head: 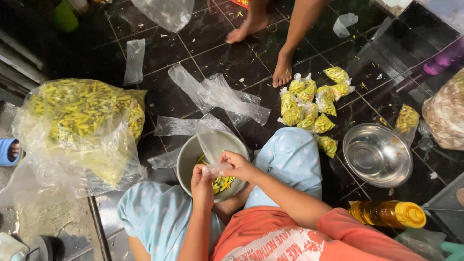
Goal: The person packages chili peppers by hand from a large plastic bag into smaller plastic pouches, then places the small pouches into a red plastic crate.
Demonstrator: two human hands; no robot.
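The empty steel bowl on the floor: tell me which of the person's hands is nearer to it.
Right. The right hand is over the bowl of chilies, on the side toward the empty steel bowl; the left hand lies farther away, beyond it. Both pinch a small plastic bag.

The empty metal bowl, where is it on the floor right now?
In the head view, the empty metal bowl sits on the dark tiled floor at the right, just past the person's knee, below the pile of small filled bags and above the yellow bottle.

Black tiled floor (222, 58) under chilli bags (309, 104), bowls (377, 154)
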